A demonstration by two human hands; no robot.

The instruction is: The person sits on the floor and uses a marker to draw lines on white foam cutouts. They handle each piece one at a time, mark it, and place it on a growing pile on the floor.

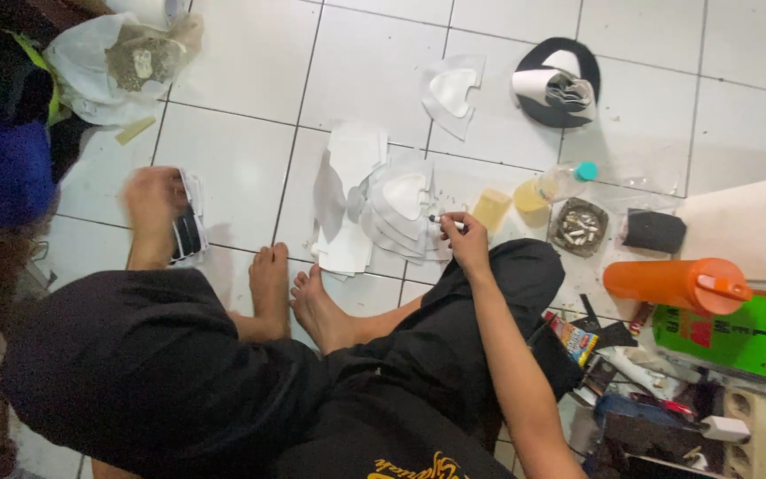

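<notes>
Blurring left hand on stack, right hand gripping pen

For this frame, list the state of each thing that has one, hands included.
left hand: gripping a stack of black-and-white pieces
right hand: holding a pen, tip at the white cut-outs
orange bottle: lying on its side, capped
small clear bottle: lying down, teal cap on
ashtray: full of butts

Left hand reaches out to the side, fingers curled; right hand extends forward, fingers pinched.
</notes>
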